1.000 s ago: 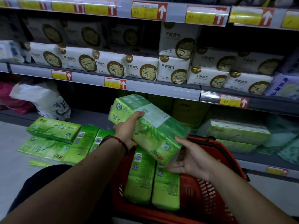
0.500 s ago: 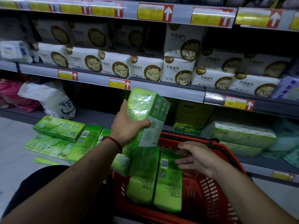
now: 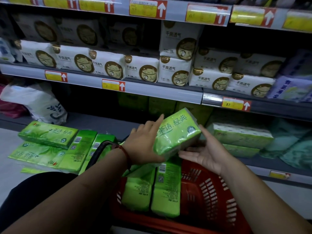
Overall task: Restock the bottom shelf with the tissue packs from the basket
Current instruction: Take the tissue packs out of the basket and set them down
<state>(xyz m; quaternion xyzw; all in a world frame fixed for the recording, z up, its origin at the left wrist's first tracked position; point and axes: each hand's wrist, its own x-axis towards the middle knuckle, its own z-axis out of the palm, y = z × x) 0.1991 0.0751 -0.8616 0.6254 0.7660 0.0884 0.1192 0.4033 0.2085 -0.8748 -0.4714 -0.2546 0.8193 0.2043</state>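
Observation:
My left hand (image 3: 143, 144) grips a green tissue pack (image 3: 179, 132) by its left end, index finger stretched along its top edge. The pack hangs tilted above the red basket (image 3: 212, 191), in front of the bottom shelf (image 3: 101, 122). My right hand (image 3: 207, 152) lies flat against the pack's lower right end, palm up and fingers straight. Two more green packs (image 3: 152, 188) stand on end in the basket. On the shelf's left part lie several green packs (image 3: 49, 134), some flat and stacked, some on their side (image 3: 77, 149).
More green packs (image 3: 239, 135) are stacked on the bottom shelf to the right, and dark green boxes (image 3: 162, 105) stand at its back. A white bag (image 3: 38, 102) sits at far left. The shelf above (image 3: 152, 92) holds white cat-print packs and overhangs.
The pack has gone from upright in my left hand to lying sideways, label up. My right hand has risen from the basket's packs to the held pack's right end.

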